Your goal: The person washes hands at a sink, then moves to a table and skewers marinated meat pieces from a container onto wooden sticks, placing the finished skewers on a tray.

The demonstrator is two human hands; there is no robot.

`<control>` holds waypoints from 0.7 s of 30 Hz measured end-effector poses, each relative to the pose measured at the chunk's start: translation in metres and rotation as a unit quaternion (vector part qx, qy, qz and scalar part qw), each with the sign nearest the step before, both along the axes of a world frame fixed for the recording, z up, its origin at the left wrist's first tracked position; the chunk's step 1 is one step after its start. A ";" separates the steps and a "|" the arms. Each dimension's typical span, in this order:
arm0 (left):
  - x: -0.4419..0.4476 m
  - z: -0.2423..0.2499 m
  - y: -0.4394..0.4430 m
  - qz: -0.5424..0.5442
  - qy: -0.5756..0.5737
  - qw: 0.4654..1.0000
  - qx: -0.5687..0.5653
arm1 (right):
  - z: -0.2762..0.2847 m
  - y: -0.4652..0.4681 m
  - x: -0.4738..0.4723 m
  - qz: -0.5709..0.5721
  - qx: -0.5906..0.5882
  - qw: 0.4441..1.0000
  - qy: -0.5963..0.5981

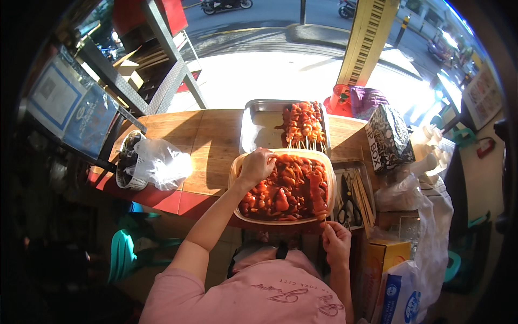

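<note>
A plastic tub [332, 178] full of red marinated meat pieces [282, 198] stands before me at the table's near edge. My right hand [338, 239] grips the bare lower end of a bamboo skewer, and the meat threaded on it [317, 194] lies over the tub's right side. At the tub's upper left rim is my left hand [259, 165], fingers bent downward at the meat; whether they pinch a piece cannot be told. Behind the tub, a metal tray [259, 125] carries a pile of loaded meat skewers [303, 123] on its right side.
Right of the tub, a tray [366, 172] holds black-handled scissors [344, 208] and bare bamboo skewers [361, 194]. A tip box [389, 137] and bottles [433, 150] stand farther right. On the left are a white basket [131, 182] and a clear plastic bag [164, 162].
</note>
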State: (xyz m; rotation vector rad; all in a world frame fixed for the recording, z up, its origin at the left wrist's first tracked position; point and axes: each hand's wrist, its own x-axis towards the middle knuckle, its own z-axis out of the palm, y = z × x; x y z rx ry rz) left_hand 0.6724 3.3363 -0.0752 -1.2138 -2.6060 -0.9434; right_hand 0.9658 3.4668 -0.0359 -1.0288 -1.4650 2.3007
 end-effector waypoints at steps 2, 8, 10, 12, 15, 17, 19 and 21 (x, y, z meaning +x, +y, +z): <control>0.006 -0.010 0.019 -0.011 0.011 0.998 -0.056 | 0.000 0.000 -0.001 0.006 0.004 1.000 -0.001; 0.016 -0.019 0.040 0.019 0.054 0.996 -0.073 | 0.001 0.000 -0.001 0.005 0.006 1.000 0.006; 0.015 -0.011 0.036 0.036 -0.035 0.999 -0.013 | 0.001 0.000 0.000 -0.002 0.007 1.000 -0.006; 0.012 -0.001 0.030 0.018 -0.137 0.987 0.078 | 0.000 -0.001 0.002 -0.002 0.008 1.000 0.001; 0.007 0.009 0.020 -0.028 -0.205 0.970 0.129 | 0.001 -0.002 0.005 0.000 0.002 1.000 0.002; 0.006 0.011 0.020 -0.035 -0.398 0.891 0.215 | 0.002 -0.004 0.006 0.009 -0.002 1.000 0.006; 0.002 0.011 0.020 -0.037 -0.439 0.860 0.258 | 0.004 -0.005 0.006 0.019 -0.005 1.000 0.001; 0.000 0.009 0.020 -0.023 -0.456 0.842 0.286 | 0.006 -0.008 0.006 0.025 -0.007 1.000 0.002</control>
